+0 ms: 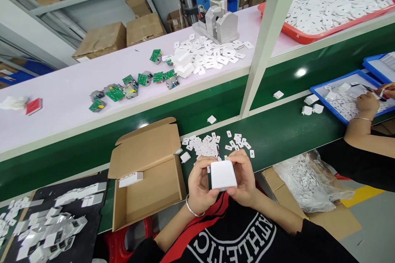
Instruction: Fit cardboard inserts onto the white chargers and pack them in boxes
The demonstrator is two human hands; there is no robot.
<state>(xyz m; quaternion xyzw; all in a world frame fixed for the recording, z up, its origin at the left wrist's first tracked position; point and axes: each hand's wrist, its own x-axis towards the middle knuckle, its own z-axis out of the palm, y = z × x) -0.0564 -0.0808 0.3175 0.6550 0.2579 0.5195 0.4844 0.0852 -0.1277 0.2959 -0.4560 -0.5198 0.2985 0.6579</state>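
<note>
A white plastic charger housing (222, 175) is held close to my body between both hands. My left hand (201, 184) grips its left side with curled fingers; a silver bangle sits on that wrist. My right hand (243, 178) pinches its right side and top edge. Just beyond my hands, a scatter of small white plastic pieces (212, 144) lies on the green belt (277, 131). An open cardboard box (148, 172) sits to my left with one white housing (131, 179) inside.
A black mat (92, 230) at the lower left holds several white housings. Green circuit boards (129, 84) and more white pieces lie on the raised white shelf (61, 98). A white post (265, 37) stands ahead. At the right, another person's hand (367, 102) works over a blue tray (321, 92). A plastic bag (311, 183) lies on my right.
</note>
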